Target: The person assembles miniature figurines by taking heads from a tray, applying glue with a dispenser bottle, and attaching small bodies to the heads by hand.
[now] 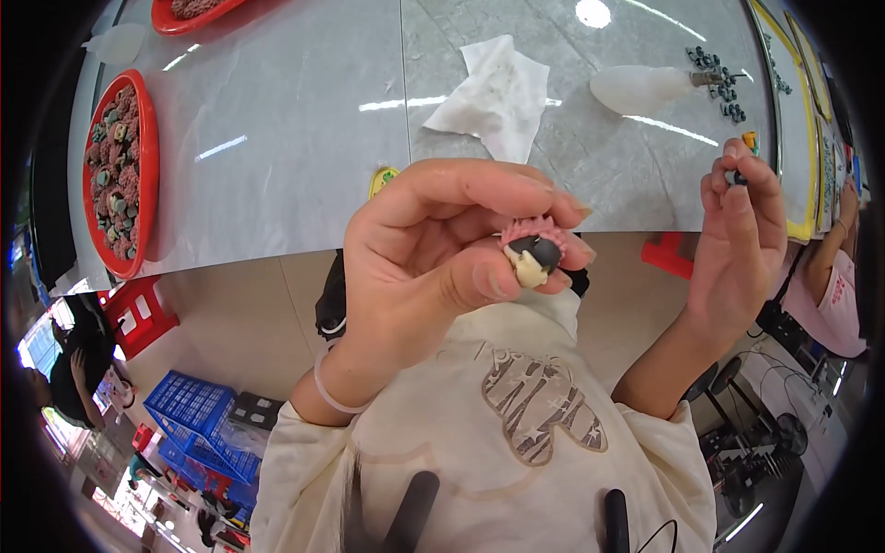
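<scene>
Between the thumb and fingers of my left hand (pixel 415 244) is a small figurine head (pixel 532 253) with spiky pink hair, a black patch and a cream face. My right hand (pixel 742 226) is raised apart from it, off to the right, pinching a tiny dark grey piece (pixel 735 177) between thumb and fingertip. Beyond that hand, several similar dark grey pieces (pixel 724 88) lie scattered on the grey table (pixel 304 138). A small orange-yellow thing (pixel 750 141) shows just past my right fingertips.
A red tray (pixel 147 184) of pink and grey-green pieces stands at the left, with another red tray (pixel 189 23) behind. A crumpled white cloth (pixel 498 97) and a white squeeze bottle (pixel 641 90) lie ahead. Blue crates (pixel 189 405) stand on the floor; another person's arm (pixel 830 244) is at far right.
</scene>
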`<state>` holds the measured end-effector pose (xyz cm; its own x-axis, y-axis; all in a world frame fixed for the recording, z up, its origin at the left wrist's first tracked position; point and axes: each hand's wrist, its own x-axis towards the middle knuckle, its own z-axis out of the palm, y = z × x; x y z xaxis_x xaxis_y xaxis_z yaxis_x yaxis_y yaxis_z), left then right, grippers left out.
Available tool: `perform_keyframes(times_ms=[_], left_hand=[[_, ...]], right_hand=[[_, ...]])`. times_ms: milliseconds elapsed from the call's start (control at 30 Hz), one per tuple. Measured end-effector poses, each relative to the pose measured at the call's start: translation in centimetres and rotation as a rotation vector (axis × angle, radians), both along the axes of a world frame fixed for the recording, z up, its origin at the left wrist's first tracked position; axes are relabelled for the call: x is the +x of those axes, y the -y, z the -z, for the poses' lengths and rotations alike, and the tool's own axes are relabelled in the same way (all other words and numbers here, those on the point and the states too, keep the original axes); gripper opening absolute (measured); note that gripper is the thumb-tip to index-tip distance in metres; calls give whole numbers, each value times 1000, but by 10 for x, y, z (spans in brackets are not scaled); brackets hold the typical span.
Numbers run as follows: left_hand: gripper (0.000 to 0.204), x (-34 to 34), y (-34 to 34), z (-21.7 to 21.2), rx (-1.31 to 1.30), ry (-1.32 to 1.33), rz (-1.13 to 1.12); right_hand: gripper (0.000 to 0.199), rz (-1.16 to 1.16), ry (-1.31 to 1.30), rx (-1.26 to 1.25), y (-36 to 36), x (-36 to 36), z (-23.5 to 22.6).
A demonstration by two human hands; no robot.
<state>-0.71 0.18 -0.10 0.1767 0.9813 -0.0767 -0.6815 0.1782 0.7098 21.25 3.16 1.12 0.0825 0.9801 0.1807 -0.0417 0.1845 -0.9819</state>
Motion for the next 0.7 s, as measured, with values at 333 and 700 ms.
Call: perform_keyframes(times_ms=[333, 700], left_hand=[[36, 1, 7, 0, 39, -8, -29], [33, 0, 9, 8, 270, -197, -62]], right_hand=[[25, -320, 38, 5, 20, -47, -20], [26, -355, 133, 289, 25, -67, -14]])
